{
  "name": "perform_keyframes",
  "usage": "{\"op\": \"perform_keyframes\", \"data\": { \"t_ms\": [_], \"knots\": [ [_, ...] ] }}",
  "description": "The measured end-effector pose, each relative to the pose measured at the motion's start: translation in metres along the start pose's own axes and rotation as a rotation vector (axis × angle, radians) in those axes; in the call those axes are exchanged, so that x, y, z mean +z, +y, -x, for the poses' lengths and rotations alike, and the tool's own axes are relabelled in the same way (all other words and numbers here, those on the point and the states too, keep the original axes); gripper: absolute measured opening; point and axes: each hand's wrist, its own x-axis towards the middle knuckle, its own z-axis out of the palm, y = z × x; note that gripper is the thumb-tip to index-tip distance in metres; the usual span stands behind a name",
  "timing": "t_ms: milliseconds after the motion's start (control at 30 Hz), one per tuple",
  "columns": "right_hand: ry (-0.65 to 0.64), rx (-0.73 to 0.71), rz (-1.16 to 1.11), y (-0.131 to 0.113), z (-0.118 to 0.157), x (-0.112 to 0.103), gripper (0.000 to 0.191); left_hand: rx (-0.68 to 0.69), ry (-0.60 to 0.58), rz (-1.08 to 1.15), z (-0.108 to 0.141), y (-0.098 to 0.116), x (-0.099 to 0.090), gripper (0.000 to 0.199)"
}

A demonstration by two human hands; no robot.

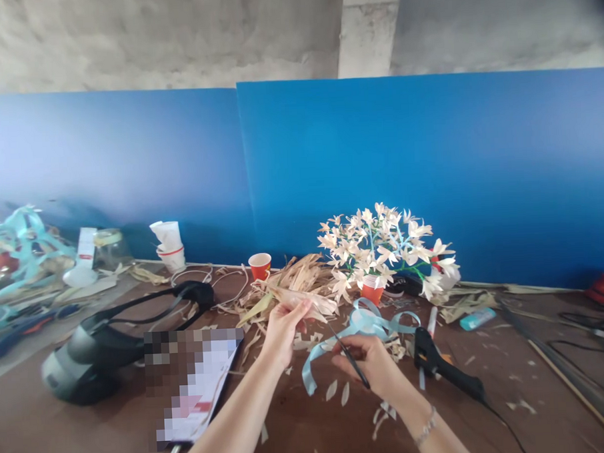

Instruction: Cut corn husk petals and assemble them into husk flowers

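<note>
My left hand (288, 327) pinches a pale, dry corn husk piece (305, 303) between thumb and fingers, above the middle of the table. Close by on the right, my right hand (368, 365) is closed around a slim dark tool (355, 364) with a narrow pointed end directed at the husk; its exact kind is unclear. Small cut petal shapes (332, 390) lie on the table below the hands. Just beyond them is a loose light-blue ribbon (369, 322). Behind the left hand spreads a heap of dry corn husks (301, 273).
White husk flowers (383, 243) stand in a red cup (371, 290). A black glue gun (448, 367) with its cord lies at right. Leftward are a tablet (208, 377), a black-and-grey headset (97, 349) and another red paper cup (260, 266). A blue panel (403, 148) borders the back.
</note>
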Motion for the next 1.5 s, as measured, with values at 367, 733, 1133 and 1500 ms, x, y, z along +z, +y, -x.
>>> {"op": "perform_keyframes", "data": {
  "t_ms": [367,733,1133,1500],
  "knots": [
    [-0.01,-0.01,-0.043,0.005,-0.001,0.0,0.039,-0.065,-0.079,-0.041,0.006,-0.007,0.005,0.027],
    [0.064,-0.091,-0.023,0.001,-0.001,0.005,0.032,-0.103,-0.163,0.054,0.006,-0.01,0.007,0.027],
    [0.078,-0.108,0.03,0.007,-0.002,0.006,0.026,-0.121,-0.161,0.113,0.007,-0.01,0.008,0.026],
    [-0.21,0.122,-0.067,0.0,0.003,-0.011,0.035,-0.039,0.019,0.165,-0.009,0.004,-0.009,0.028]
  ]
}}
